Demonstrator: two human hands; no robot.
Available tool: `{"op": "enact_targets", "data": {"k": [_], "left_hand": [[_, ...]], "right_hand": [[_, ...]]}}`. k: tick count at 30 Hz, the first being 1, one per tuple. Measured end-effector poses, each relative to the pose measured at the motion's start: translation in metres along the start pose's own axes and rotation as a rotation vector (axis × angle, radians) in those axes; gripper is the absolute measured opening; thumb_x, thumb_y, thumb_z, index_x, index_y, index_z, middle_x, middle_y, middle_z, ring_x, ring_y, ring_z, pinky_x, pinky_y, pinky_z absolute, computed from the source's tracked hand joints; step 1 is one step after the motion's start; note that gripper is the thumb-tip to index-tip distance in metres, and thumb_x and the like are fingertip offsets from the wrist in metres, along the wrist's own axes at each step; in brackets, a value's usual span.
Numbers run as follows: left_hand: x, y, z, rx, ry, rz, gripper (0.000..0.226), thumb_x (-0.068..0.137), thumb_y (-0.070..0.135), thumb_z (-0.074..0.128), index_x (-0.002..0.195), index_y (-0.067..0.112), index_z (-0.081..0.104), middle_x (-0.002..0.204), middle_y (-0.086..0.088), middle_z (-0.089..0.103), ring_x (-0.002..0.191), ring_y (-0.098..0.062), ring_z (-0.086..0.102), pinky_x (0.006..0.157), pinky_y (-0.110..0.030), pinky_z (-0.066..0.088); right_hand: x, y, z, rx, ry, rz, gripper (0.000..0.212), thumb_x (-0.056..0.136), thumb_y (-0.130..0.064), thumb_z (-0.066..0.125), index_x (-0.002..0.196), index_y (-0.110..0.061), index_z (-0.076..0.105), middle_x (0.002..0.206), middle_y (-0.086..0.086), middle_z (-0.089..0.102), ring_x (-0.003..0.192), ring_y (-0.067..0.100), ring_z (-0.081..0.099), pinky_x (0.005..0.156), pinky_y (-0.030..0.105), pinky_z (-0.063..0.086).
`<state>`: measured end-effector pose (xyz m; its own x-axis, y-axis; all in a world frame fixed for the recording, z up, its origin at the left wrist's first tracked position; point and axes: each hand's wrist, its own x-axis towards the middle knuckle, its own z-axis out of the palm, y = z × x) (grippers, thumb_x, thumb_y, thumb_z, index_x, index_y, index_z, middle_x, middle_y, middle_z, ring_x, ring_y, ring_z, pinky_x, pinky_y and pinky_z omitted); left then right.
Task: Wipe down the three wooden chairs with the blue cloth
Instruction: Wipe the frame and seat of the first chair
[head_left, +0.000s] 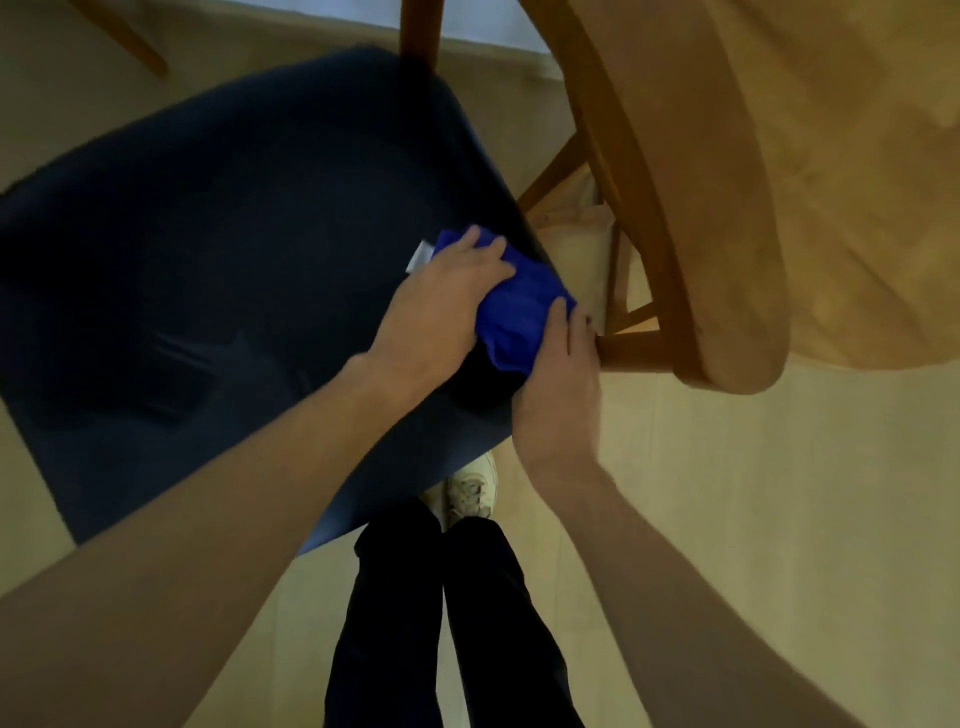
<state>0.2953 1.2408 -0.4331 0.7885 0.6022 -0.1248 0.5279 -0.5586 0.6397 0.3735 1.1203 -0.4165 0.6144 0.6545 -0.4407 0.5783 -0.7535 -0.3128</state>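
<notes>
Trousers and a white shoe stand nearest, at six o'clock. Your left hand presses the blue cloth with fingers curled over it; your right hand grips its lower edge. Cloth sits on the dark chair seat at its three o'clock rim. Judged mid-wipe. Next: cover the wooden frame beyond, beside the draped table.

Dim warm light, soft motion blur throughout, wide-angle bending at edges
</notes>
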Motion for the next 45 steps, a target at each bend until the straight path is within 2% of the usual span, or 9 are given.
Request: {"op": "enact_targets", "data": {"k": [7, 11, 16, 22, 28, 35, 38, 42, 45], "left_hand": [[-0.083, -0.006, -0.014, 0.123, -0.268, 0.09, 0.072, 0.063, -0.008, 0.078, 0.129, 0.013, 0.058, 0.14, -0.006, 0.051, 0.133, -0.028, 0.043, 0.1, -0.046, 0.045], [-0.057, 0.012, -0.028, 0.145, -0.226, 0.081, 0.067, 0.07, -0.008, 0.069, 0.132, 0.015, 0.055, 0.142, -0.005, 0.05, 0.132, -0.03, 0.044, 0.098, -0.051, 0.048], [0.027, 0.045, -0.012, 0.074, -0.097, 0.115, 0.043, 0.084, -0.003, 0.056, 0.124, 0.013, 0.061, 0.136, -0.005, 0.055, 0.131, -0.024, 0.044, 0.111, -0.031, 0.026], [-0.024, -0.012, -0.008, 0.062, -0.219, 0.188, 0.051, 0.082, 0.0, 0.067, 0.129, 0.016, 0.058, 0.145, 0.0, 0.046, 0.141, -0.018, 0.029, 0.115, -0.033, 0.025], [-0.145, -0.065, -0.049, 0.014, -0.306, 0.093, 0.043, 0.079, -0.001, 0.07, 0.12, 0.014, 0.066, 0.137, -0.001, 0.055, 0.137, -0.019, 0.037, 0.108, -0.041, 0.039], [-0.216, -0.09, -0.086, 0.113, -0.336, -0.116, 0.063, 0.069, -0.01, 0.07, 0.124, 0.02, 0.063, 0.135, 0.002, 0.056, 0.129, -0.023, 0.049, 0.102, -0.045, 0.045], [-0.175, -0.059, -0.076, 0.084, -0.179, -0.092, 0.057, 0.076, -0.002, 0.057, 0.129, 0.019, 0.06, 0.138, -0.001, 0.054, 0.128, -0.024, 0.05, 0.107, -0.035, 0.035], [-0.078, -0.007, -0.03, -0.064, -0.013, -0.071, 0.051, 0.082, 0.006, 0.044, 0.13, 0.017, 0.059, 0.141, -0.003, 0.051, 0.135, -0.025, 0.041, 0.111, -0.049, 0.032], [-0.039, 0.011, 0.005, -0.105, -0.048, -0.038, 0.049, 0.089, 0.0, 0.05, 0.135, 0.018, 0.053, 0.147, 0.0, 0.043, 0.141, -0.019, 0.03, 0.112, -0.025, 0.015]], "right_hand": [[-0.058, 0.023, -0.019, 0.172, -0.441, -0.027, 0.075, 0.094, -0.007, 0.056, 0.156, -0.023, 0.017, 0.156, 0.002, 0.031, 0.138, 0.017, 0.037, 0.114, 0.036, 0.035], [-0.045, 0.033, -0.041, 0.229, -0.315, -0.116, 0.076, 0.092, -0.001, 0.057, 0.155, -0.023, 0.02, 0.159, -0.001, 0.027, 0.142, 0.013, 0.032, 0.117, 0.028, 0.029], [-0.014, 0.036, -0.041, 0.336, -0.083, -0.087, 0.069, 0.093, -0.002, 0.054, 0.153, -0.022, 0.026, 0.143, 0.003, 0.049, 0.122, 0.017, 0.052, 0.101, 0.027, 0.044], [-0.055, 0.016, 0.01, 0.148, -0.048, -0.036, 0.083, 0.088, 0.004, 0.057, 0.155, -0.028, 0.018, 0.162, 0.001, 0.019, 0.138, 0.028, 0.038, 0.108, 0.044, 0.041], [-0.151, -0.048, 0.07, 0.216, -0.254, -0.043, 0.084, 0.094, -0.007, 0.056, 0.155, -0.035, 0.004, 0.164, -0.006, 0.009, 0.144, 0.022, 0.027, 0.113, 0.039, 0.035], [-0.152, -0.07, 0.059, 0.23, -0.527, -0.263, 0.071, 0.094, -0.009, 0.055, 0.154, -0.03, 0.022, 0.158, -0.004, 0.028, 0.138, 0.013, 0.036, 0.113, 0.025, 0.03], [-0.117, -0.046, 0.026, 0.267, -0.338, -0.268, 0.072, 0.086, 0.005, 0.056, 0.149, -0.025, 0.037, 0.153, -0.003, 0.038, 0.137, 0.013, 0.039, 0.113, 0.017, 0.023], [-0.059, 0.001, -0.016, 0.196, -0.048, -0.197, 0.081, 0.082, 0.013, 0.056, 0.15, -0.026, 0.035, 0.155, -0.001, 0.036, 0.139, 0.014, 0.037, 0.114, 0.029, 0.031], [-0.036, 0.031, -0.022, 0.103, 0.027, -0.15, 0.083, 0.085, 0.012, 0.058, 0.152, -0.027, 0.029, 0.156, -0.002, 0.033, 0.141, 0.017, 0.035, 0.114, 0.042, 0.036]]}}
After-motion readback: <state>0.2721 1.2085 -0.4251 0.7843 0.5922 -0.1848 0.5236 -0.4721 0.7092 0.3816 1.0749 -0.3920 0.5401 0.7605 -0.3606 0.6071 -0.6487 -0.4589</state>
